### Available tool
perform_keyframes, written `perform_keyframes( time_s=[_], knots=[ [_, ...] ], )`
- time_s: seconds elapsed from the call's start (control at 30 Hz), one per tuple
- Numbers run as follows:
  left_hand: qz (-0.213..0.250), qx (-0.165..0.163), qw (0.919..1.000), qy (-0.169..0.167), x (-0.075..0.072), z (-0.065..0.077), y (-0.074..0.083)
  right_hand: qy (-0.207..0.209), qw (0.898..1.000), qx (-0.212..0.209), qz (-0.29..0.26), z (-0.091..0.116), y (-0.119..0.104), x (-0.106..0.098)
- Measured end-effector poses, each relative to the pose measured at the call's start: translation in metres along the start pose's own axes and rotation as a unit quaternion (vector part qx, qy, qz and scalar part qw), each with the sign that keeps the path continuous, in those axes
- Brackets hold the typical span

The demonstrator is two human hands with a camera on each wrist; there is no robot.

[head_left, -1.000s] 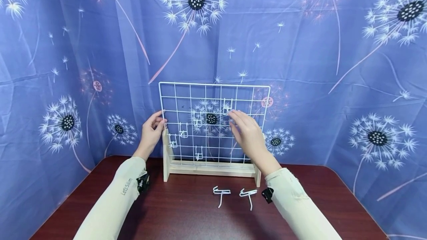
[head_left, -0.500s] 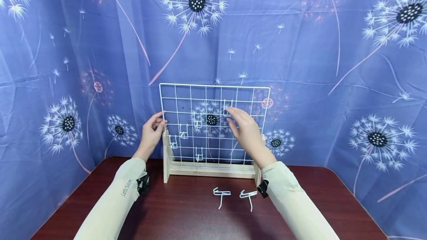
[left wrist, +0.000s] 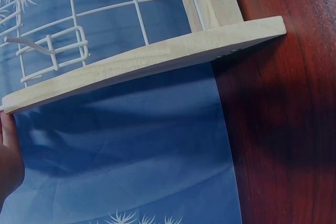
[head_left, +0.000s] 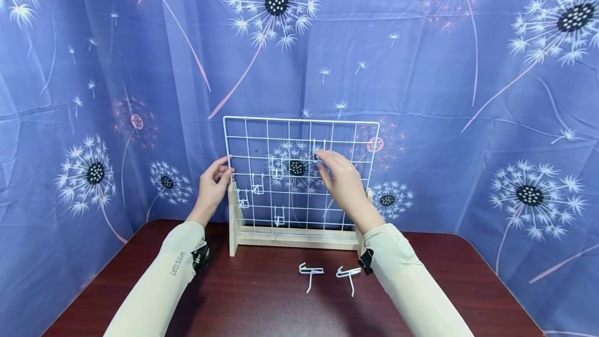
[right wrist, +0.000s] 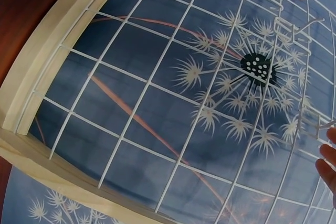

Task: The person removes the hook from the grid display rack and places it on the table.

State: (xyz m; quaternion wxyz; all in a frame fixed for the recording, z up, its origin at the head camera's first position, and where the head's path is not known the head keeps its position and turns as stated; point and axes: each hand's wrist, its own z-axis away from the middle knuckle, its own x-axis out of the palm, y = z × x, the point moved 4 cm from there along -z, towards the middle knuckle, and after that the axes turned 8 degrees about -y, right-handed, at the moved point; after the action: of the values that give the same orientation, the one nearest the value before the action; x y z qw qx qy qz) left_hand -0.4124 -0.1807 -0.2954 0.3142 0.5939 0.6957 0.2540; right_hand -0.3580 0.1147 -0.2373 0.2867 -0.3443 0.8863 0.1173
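A white wire grid panel [head_left: 299, 119] stands upright in a wooden stand [head_left: 299, 241]. My left hand [head_left: 210, 190] grips the panel's left edge just above the wooden side post, thumb in front. At the upper right of the grid, my right hand [head_left: 345, 181] pinches a white wire hook [right wrist: 321, 124] that hangs on the wires; the fingers cover most of it in the head view. Several like hooks hang lower left, among them one hook [head_left: 277, 173] near the middle and one hook [left wrist: 55, 51] close to the left post.
Two loose wire hooks, a left one [head_left: 311, 270] and a right one [head_left: 348, 273], lie on the dark red table [head_left: 262, 295] before the stand. A blue curtain [head_left: 421, 77] with dandelion prints hangs close behind and at both sides.
My right hand has shifted slightly up and left at the upper hook, its sleeve following. The left hand keeps its grip, and the loose hooks stay put.
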Motion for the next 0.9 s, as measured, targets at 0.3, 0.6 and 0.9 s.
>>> perform_keyframes(
  time_s=[0.3,0.6,0.9],
  knots=[
    [0.008,-0.002,1.0,0.0,0.0,0.0,-0.002,-0.005,1.0,0.008,0.009,-0.004,0.002,0.0],
    [-0.004,-0.002,1.0,0.002,-0.001,-0.002,-0.012,-0.013,1.0,0.002,0.014,-0.012,-0.003,0.0],
    [-0.012,0.006,0.9999,0.009,-0.002,-0.004,-0.024,0.008,1.0,-0.004,0.017,-0.014,-0.005,0.003]
  ],
)
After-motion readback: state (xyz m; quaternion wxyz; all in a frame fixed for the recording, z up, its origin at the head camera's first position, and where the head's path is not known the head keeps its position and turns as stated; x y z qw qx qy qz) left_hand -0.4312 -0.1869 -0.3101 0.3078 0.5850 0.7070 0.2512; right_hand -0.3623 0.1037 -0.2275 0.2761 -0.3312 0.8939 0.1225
